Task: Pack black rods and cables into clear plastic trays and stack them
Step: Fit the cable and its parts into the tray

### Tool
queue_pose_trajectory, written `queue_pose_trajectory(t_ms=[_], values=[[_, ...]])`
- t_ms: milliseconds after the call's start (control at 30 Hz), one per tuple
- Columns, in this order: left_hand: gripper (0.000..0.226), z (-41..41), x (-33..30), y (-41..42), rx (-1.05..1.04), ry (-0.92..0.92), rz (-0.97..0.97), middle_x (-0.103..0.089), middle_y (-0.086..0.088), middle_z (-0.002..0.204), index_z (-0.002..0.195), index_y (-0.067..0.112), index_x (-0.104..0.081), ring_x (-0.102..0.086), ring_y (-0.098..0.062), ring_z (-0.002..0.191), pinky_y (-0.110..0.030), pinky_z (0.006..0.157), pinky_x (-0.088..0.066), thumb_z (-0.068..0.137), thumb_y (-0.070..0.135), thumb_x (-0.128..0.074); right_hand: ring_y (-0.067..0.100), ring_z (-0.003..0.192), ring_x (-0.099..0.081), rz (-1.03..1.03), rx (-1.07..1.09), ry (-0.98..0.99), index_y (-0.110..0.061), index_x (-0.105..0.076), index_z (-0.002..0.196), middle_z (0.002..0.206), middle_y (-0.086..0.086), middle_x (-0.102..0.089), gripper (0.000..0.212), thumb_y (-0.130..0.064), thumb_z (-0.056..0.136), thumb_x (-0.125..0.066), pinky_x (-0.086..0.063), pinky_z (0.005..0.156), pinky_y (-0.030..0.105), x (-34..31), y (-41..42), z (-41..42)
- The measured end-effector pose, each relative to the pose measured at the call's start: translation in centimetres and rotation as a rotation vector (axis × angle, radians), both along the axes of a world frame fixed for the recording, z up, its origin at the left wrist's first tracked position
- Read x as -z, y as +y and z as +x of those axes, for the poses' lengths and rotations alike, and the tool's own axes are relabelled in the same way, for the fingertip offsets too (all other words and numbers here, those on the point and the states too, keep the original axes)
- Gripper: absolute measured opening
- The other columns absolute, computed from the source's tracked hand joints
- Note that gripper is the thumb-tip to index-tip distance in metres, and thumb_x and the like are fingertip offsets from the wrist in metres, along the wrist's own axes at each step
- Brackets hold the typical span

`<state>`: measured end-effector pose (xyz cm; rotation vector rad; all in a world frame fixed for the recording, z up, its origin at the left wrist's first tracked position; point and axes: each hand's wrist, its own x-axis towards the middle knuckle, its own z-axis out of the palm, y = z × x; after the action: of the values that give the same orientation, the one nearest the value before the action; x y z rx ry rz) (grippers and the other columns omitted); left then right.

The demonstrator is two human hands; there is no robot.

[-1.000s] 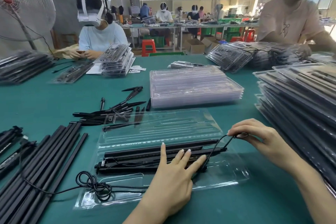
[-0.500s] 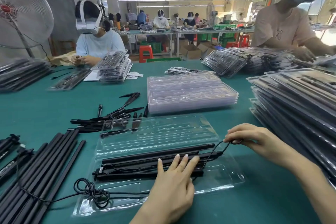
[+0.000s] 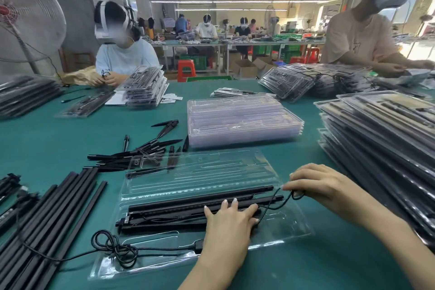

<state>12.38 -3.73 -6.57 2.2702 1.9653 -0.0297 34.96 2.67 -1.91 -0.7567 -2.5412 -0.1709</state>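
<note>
The left hand (image 3: 229, 215) has slid down flat onto the rods (image 3: 188, 207) in the tray (image 3: 289, 228); the right hand (image 3: 315, 186) still pinches the cable (image 3: 274, 202), drawn closer, so tucking seems next.

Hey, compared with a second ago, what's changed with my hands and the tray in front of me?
Little has changed. The left hand has drawn its spread fingers closer together while pressing flat on the black rods in the clear tray. The right hand keeps its pinch grip on the thin cable at the rods' right end. Rods, tray and the coiled cable lie as before.
</note>
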Motion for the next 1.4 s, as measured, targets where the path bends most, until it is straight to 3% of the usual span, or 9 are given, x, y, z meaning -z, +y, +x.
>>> queue_pose_trajectory(t_ms=[67, 133, 300, 500, 700, 867, 1033, 1267, 1400], values=[[0.043, -0.1, 0.5, 0.0, -0.005, -0.003, 0.005, -0.024, -0.008, 0.156, 0.148, 0.041, -0.019, -0.021, -0.026, 0.143, -0.061, 0.112, -0.013, 0.105, 0.037, -0.021, 0.004, 0.084, -0.060, -0.106, 0.039, 0.095, -0.019, -0.073, 0.100, 0.090, -0.011, -0.067, 0.014, -0.019, 0.090, -0.063, -0.049, 0.075, 0.025, 0.4, 0.1, 0.5], [0.042, -0.2, 0.7, -0.1, -0.027, -0.034, 0.015, -0.024, -0.007, 0.157, 0.147, 0.043, -0.022, -0.021, -0.026, 0.144, -0.059, 0.113, -0.012, 0.105, 0.038, -0.021, -0.001, 0.081, -0.059, -0.185, 0.092, 0.153, -0.023, -0.069, 0.094, 0.087, -0.015, -0.064, 0.021, -0.009, 0.079, -0.075, -0.048, 0.074, 0.022, 0.8, 0.0, 0.8], [0.052, 0.2, 0.3, 0.0, -0.044, -0.055, -0.012, -0.022, -0.005, 0.158, 0.147, 0.043, -0.024, -0.017, -0.024, 0.146, -0.057, 0.114, -0.010, 0.097, 0.056, -0.029, -0.004, 0.077, -0.054, -0.303, 0.062, 0.198, -0.031, -0.061, 0.087, 0.081, -0.023, -0.059, 0.008, -0.038, 0.086, -0.058, -0.042, 0.068, 0.013, 1.4, -1.0, 0.1], [0.058, 0.4, 0.3, -0.2, -0.056, -0.041, -0.005, -0.023, -0.005, 0.158, 0.147, 0.042, -0.023, -0.016, -0.023, 0.146, -0.058, 0.114, -0.009, 0.093, 0.057, -0.039, 0.005, 0.069, -0.065, -0.662, 0.103, 0.380, -0.048, -0.070, 0.086, 0.080, -0.015, -0.072, 0.012, -0.042, 0.078, -0.064, -0.048, 0.066, 0.016, 2.6, -2.0, -2.5], [0.060, -0.5, -0.4, -0.3, 0.010, -0.043, -0.023, -0.021, -0.004, 0.158, 0.148, 0.043, -0.020, -0.018, -0.022, 0.145, -0.052, 0.116, -0.010, 0.094, 0.056, -0.042, -0.003, 0.069, -0.056, -0.865, 0.087, 0.267, -0.048, -0.072, 0.085, 0.076, -0.014, -0.072, 0.008, -0.050, 0.078, -0.068, -0.045, 0.067, 0.026, 3.4, -2.4, -4.9], [0.044, -2.4, -1.1, -0.2, 0.066, -0.143, 0.021, -0.026, 0.007, 0.156, 0.145, 0.049, -0.028, -0.022, -0.015, 0.144, -0.037, 0.116, -0.018, 0.101, 0.043, -0.033, 0.001, 0.046, -0.042, -0.824, 0.207, 0.268, -0.043, -0.066, 0.074, 0.048, -0.008, -0.055, 0.022, -0.047, 0.060, -0.084, -0.032, 0.050, 0.017, 3.7, -2.2, -5.8], [0.041, -2.5, -1.0, -0.5, 0.060, -0.209, 0.029, -0.025, 0.011, 0.155, 0.142, 0.051, -0.031, -0.019, -0.008, 0.144, -0.032, 0.116, -0.014, 0.101, 0.046, -0.030, -0.001, 0.059, -0.053, -0.626, 0.334, 0.183, -0.033, -0.061, 0.064, 0.055, -0.015, -0.059, 0.044, -0.070, 0.043, -0.073, -0.037, 0.054, 0.015, 4.0, -2.3, -6.5], [0.044, -2.1, -0.3, -0.6, 0.097, -0.066, 0.068, -0.017, 0.005, 0.159, 0.146, 0.048, -0.020, -0.019, -0.018, 0.146, -0.043, 0.116, -0.012, 0.104, 0.037, -0.024, -0.001, 0.085, -0.047, -0.331, 0.215, 0.204, -0.020, -0.060, 0.056, 0.098, -0.016, -0.052, 0.044, -0.061, 0.064, -0.073, -0.043, 0.070, 0.021, 5.4, -2.4, -7.2], [0.049, -1.8, 0.2, -0.8, 0.135, -0.008, 0.078, -0.013, -0.003, 0.160, 0.147, 0.048, -0.012, -0.017, -0.023, 0.146, -0.049, 0.114, -0.012, 0.104, 0.028, -0.026, 0.008, 0.082, -0.059, -0.175, 0.139, 0.175, -0.023, -0.066, 0.085, 0.092, -0.014, -0.064, 0.036, -0.057, 0.087, -0.051, -0.047, 0.074, 0.022, 5.8, -3.4, -6.0]])
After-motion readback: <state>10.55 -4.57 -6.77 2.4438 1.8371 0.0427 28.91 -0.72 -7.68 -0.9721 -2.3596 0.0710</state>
